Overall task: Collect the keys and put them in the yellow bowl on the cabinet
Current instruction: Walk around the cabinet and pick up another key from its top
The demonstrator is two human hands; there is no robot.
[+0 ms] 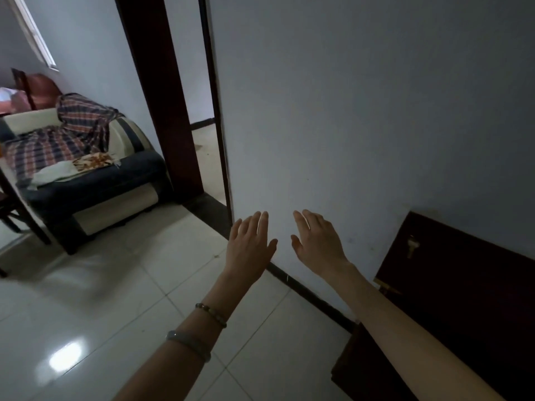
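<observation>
A single pale brass key [411, 246] lies on the dark wooden cabinet top [469, 279] at the right, close to the wall. My right hand [317, 241] hovers flat and empty in front of the white wall, left of the cabinet and well short of the key. Beside it my left hand [251, 244] is also stretched out flat with nothing in it; two bracelets sit on that wrist. No yellow bowl shows in this view.
A white wall [362, 111] fills the front. A dark-framed doorway [202, 146] opens to the left of it. Further left stands a sofa [95, 180] draped with a plaid cloth. Glossy white floor tiles [115, 299] spread below.
</observation>
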